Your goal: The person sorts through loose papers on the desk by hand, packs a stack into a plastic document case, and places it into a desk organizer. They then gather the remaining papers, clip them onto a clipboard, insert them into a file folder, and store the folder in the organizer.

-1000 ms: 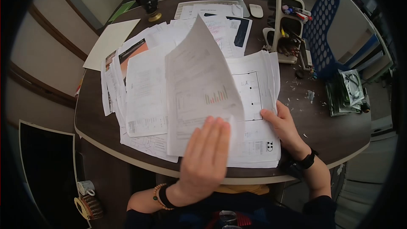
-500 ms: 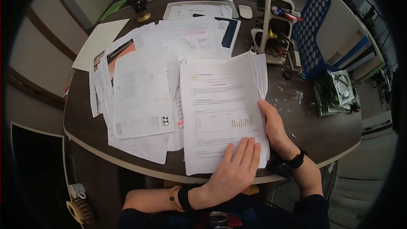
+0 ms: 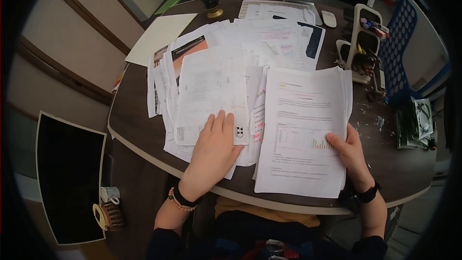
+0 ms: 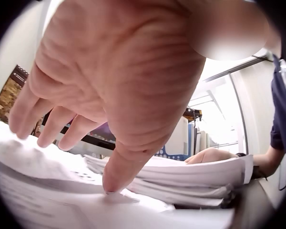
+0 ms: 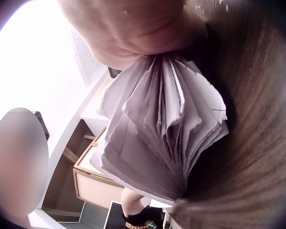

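In the head view my left hand (image 3: pixel 211 149) lies over the lower part of a loose pile of printed sheets (image 3: pixel 207 77), near a black logo on the top sheet. Its fingers are extended; the left wrist view shows the thumb tip touching the paper. My right hand (image 3: pixel 353 156) grips the right edge of a thick stack of papers (image 3: pixel 298 173), thumb on the top page and other fingers hidden under the edge. That page carries text and a small bar chart. Seen from the right wrist, the stack (image 5: pixel 167 109) fans out below the palm.
More papers (image 3: pixel 269 33) spread toward the keyboard (image 3: pixel 248 9) and mouse (image 3: pixel 328 18). A pen organizer (image 3: pixel 358 67), blue perforated rack (image 3: pixel 399 43) and green packets (image 3: pixel 411 130) stand on the right, with paper scraps (image 3: pixel 379 123) nearby. A mug (image 3: pixel 109 194) sits lower left.
The left hand laid the raised bar-chart sheet on the right stack, pressed it, then moved left to the loose pile. The right hand stays at the stack's edge, its thumb now over the top page.
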Available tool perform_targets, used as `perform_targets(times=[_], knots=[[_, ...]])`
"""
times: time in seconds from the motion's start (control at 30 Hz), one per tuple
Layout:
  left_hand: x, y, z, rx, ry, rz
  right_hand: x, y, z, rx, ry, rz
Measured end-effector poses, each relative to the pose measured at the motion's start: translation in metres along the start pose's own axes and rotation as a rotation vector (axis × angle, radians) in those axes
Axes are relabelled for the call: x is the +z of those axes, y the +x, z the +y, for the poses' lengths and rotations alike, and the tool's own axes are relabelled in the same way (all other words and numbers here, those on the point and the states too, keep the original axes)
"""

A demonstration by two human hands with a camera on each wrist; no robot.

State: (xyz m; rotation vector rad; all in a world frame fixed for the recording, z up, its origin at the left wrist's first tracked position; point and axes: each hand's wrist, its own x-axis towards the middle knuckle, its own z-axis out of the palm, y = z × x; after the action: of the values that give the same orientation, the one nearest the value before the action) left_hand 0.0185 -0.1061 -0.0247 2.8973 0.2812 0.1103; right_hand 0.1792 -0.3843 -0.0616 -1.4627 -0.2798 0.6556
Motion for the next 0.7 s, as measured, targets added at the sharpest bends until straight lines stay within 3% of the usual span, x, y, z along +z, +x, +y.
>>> perform_targets(times=[0.13,0.2,0.33,0.43,0.53,0.6,0.63,0.7], knots=[[0.006,-0.001,-0.008,0.057,-0.015,0.013,0.001,0.0,0.0,0.002,0.0,0.006],[0.011,-0.001,-0.014,0.131,0.023,0.117,0.001,0.0,-0.001,0.01,-0.001,0.004],[0.01,0.001,-0.029,0.163,0.002,0.164,0.0,0.0,-0.001,0.01,-0.001,0.006],[-0.002,0.003,-0.024,0.152,-0.112,0.153,0.0,0.0,0.0,-0.006,0.009,-0.003],[-0.011,0.003,-0.009,0.016,-0.158,0.09,0.001,0.0,0.0,0.004,0.025,0.003],[-0.015,0.001,0.009,-0.023,-0.167,0.319,-0.001,0.0,0.002,-0.006,0.022,-0.004],[-0.016,0.001,0.019,-0.018,-0.173,0.319,-0.001,0.0,0.001,-0.006,0.018,0.003],[-0.015,0.0,0.044,0.264,-0.069,0.528,-0.001,0.0,0.0,0.015,0.001,0.001]])
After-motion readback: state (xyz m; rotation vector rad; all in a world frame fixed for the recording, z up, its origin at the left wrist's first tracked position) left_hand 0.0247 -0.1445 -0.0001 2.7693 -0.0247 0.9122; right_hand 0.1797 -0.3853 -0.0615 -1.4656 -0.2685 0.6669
